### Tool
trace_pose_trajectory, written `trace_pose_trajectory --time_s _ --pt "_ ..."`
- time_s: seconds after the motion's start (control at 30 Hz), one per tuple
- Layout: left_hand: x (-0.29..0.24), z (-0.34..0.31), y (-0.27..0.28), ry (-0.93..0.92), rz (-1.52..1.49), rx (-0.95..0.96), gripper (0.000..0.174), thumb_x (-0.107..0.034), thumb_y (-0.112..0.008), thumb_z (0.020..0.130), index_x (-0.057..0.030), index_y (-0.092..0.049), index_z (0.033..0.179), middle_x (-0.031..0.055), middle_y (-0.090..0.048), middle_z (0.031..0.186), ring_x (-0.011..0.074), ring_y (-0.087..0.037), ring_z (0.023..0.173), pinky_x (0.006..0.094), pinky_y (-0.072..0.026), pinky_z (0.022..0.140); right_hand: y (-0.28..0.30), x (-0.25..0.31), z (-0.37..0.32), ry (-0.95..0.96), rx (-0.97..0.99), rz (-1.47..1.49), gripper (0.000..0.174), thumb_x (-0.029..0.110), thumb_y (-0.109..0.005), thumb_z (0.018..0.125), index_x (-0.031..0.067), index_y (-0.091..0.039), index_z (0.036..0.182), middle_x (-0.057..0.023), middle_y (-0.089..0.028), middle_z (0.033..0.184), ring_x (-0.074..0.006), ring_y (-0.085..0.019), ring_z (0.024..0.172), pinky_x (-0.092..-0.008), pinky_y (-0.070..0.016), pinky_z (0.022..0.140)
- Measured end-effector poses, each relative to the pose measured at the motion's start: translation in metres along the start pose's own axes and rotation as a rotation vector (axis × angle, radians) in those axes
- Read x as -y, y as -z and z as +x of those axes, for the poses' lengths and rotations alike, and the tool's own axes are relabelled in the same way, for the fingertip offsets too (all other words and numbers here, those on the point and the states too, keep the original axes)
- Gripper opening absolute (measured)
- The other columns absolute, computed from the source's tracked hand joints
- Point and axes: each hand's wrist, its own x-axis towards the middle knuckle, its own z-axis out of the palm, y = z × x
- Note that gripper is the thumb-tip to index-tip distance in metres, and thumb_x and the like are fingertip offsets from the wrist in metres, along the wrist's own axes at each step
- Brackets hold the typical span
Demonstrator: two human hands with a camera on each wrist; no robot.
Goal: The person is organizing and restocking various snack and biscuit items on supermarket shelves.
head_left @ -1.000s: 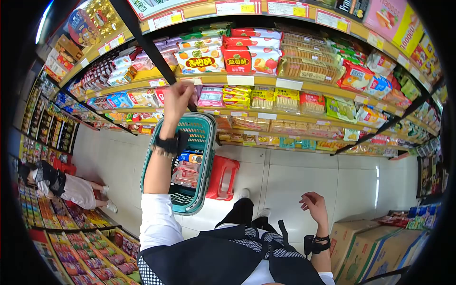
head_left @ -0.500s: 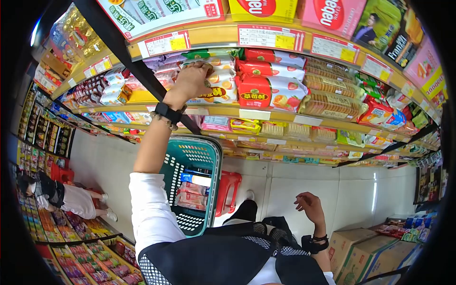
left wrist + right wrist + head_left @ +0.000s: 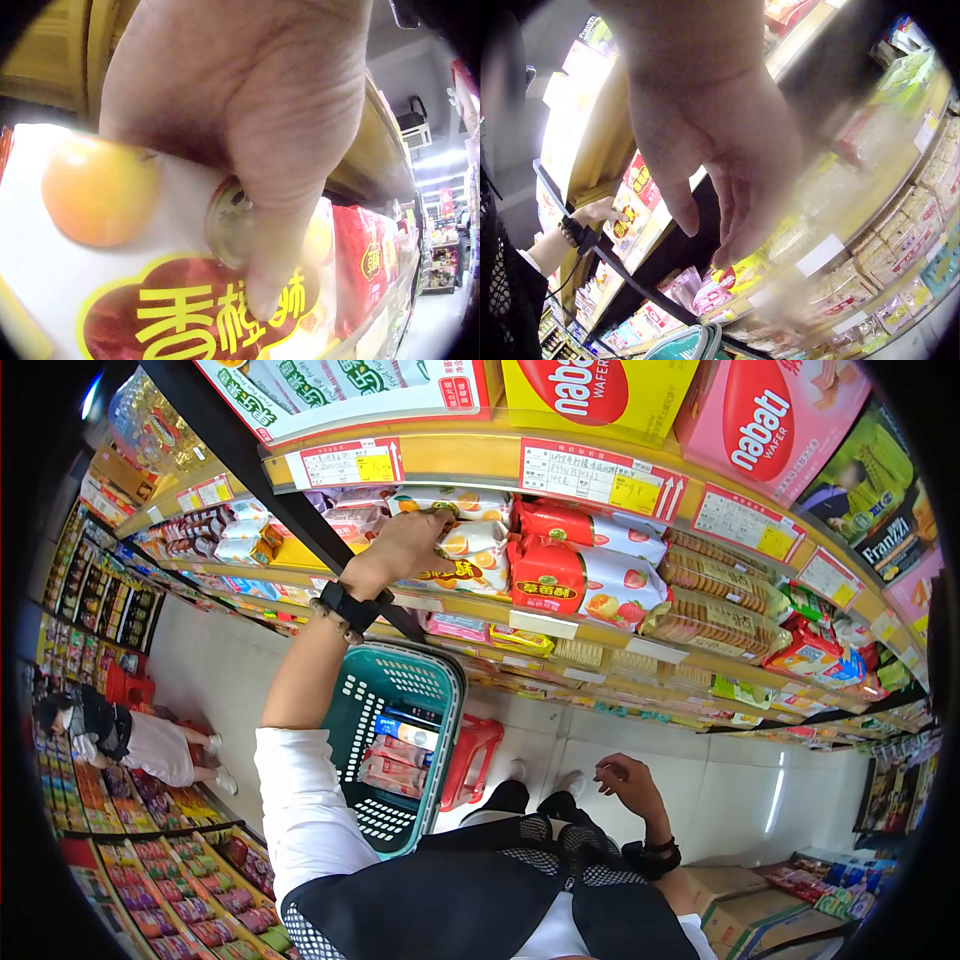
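Observation:
My left hand [image 3: 400,550] reaches onto the shelf and grips a white packet of orange pastries [image 3: 478,545]. In the left wrist view the thumb presses on the front of this packet [image 3: 105,262], over its lettering, while the fingers go behind its top edge, hidden. Another orange packet lies behind it, and red-and-white strawberry packets [image 3: 550,575] lie just to its right. My right hand [image 3: 632,785] hangs in the air in front of my body, fingers loosely bent and holding nothing. Below my left forearm is a teal basket [image 3: 452,735] with pink packets [image 3: 395,768] and a blue-and-white pack [image 3: 405,733] inside.
A shelf edge with price tags [image 3: 600,480] runs above my left hand, and a black upright [image 3: 300,525] stands left of it. Beside the basket is a red plastic object [image 3: 472,765]. Cartons [image 3: 725,900] stand at lower right. Another person [image 3: 150,745] is at far left.
My left hand has moved from in front of the lower shelf edge up to the orange packets and now grips one. The view has come closer to the shelf. My right hand still hangs loose.

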Motion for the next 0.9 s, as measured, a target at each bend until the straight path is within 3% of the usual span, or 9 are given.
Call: trace_pose_trajectory --time_s 0.23,0.3,0.37,0.43,0.5,0.63,0.77,0.83,0.9 --pt "-0.009 0.004 0.003 0.014 -0.044 0.018 0.058 -0.027 -0.074 0.062 -0.0033 -0.050 0.109 0.0167 -0.063 0.090 0.0343 -0.059 0.085 0.0393 -0.0464 0.075 0.022 -0.002 0.009 0.002 0.039 -0.050 0.018 0.012 -0.059 0.082 -0.0028 -0.057 0.093 -0.0090 -0.063 0.073 -0.0138 -0.062 0.063 -0.0250 -0.0504 0.057" --pt "-0.019 0.000 0.008 0.088 -0.006 0.024 0.058 -0.027 -0.073 0.063 -0.0040 -0.050 0.111 0.0175 -0.061 0.099 0.0338 -0.057 0.092 0.0386 -0.0455 0.079 0.026 -0.002 0.009 -0.005 0.040 -0.049 0.019 0.012 -0.059 0.082 -0.0027 -0.057 0.093 -0.0089 -0.063 0.073 -0.0137 -0.062 0.063 -0.0251 -0.0504 0.057" --pt "-0.029 -0.010 0.006 0.040 0.241 -0.170 0.058 -0.026 -0.073 0.063 -0.0062 -0.051 0.114 0.0170 -0.053 0.114 0.0328 -0.050 0.105 0.0391 -0.0431 0.086 0.031 -0.002 0.009 -0.010 0.067 -0.097 0.019 0.014 -0.059 0.083 -0.0020 -0.056 0.093 -0.0085 -0.063 0.073 -0.0135 -0.062 0.063 -0.0246 -0.0500 0.057" --pt "-0.060 -0.019 0.022 -0.076 0.100 -0.408 0.054 -0.023 -0.072 0.065 -0.0061 -0.052 0.113 0.0160 -0.055 0.111 0.0319 -0.051 0.104 0.0385 -0.0430 0.087 0.035 -0.005 0.009 -0.019 0.061 -0.089 0.018 0.014 -0.059 0.083 -0.0017 -0.057 0.092 -0.0082 -0.063 0.072 -0.0136 -0.062 0.062 -0.0247 -0.0494 0.056" --pt "-0.089 -0.020 0.029 -0.155 -0.163 -0.304 0.048 -0.020 -0.071 0.067 -0.0054 -0.055 0.111 0.0150 -0.056 0.109 0.0310 -0.052 0.103 0.0375 -0.0429 0.087 0.036 -0.007 0.010 -0.027 0.059 -0.084 0.018 0.014 -0.060 0.082 -0.0014 -0.057 0.091 -0.0080 -0.063 0.070 -0.0136 -0.061 0.061 -0.0247 -0.0488 0.056" --pt "-0.135 0.003 0.004 -0.419 -0.100 -0.346 0.050 -0.023 -0.072 0.066 -0.0046 -0.055 0.109 0.0122 -0.058 0.106 0.0290 -0.056 0.097 0.0404 -0.0414 0.087 0.037 -0.005 0.012 0.007 0.065 -0.107 0.017 0.015 -0.060 0.082 -0.0003 -0.057 0.090 -0.0075 -0.063 0.069 -0.0138 -0.061 0.060 -0.0254 -0.0482 0.057" --pt "-0.154 0.022 -0.004 -0.302 0.038 -0.311 0.056 -0.027 -0.073 0.063 -0.0065 -0.053 0.111 0.0122 -0.058 0.107 0.0282 -0.056 0.098 0.0413 -0.0412 0.086 0.038 -0.015 0.009 0.053 0.054 -0.140 0.017 0.016 -0.059 0.082 0.0003 -0.058 0.090 -0.0076 -0.063 0.069 -0.0140 -0.062 0.061 -0.0265 -0.0484 0.058" --pt "-0.161 0.026 -0.003 -0.160 0.098 -0.138 0.060 -0.028 -0.074 0.060 -0.0080 -0.052 0.112 0.0129 -0.057 0.109 0.0283 -0.056 0.098 0.0410 -0.0418 0.085 0.039 -0.013 0.005 0.019 0.052 -0.115 0.017 0.016 -0.059 0.082 0.0003 -0.058 0.090 -0.0079 -0.063 0.069 -0.0142 -0.062 0.061 -0.0266 -0.0484 0.059" --pt "-0.158 0.032 -0.007 -0.167 0.119 -0.163 0.062 -0.029 -0.075 0.059 -0.0080 -0.052 0.113 0.0132 -0.056 0.108 0.0289 -0.056 0.098 0.0407 -0.0427 0.085 0.040 -0.013 0.002 -0.013 0.050 -0.089 0.017 0.016 -0.059 0.082 0.0004 -0.058 0.090 -0.0083 -0.063 0.070 -0.0144 -0.062 0.061 -0.0268 -0.0485 0.059"
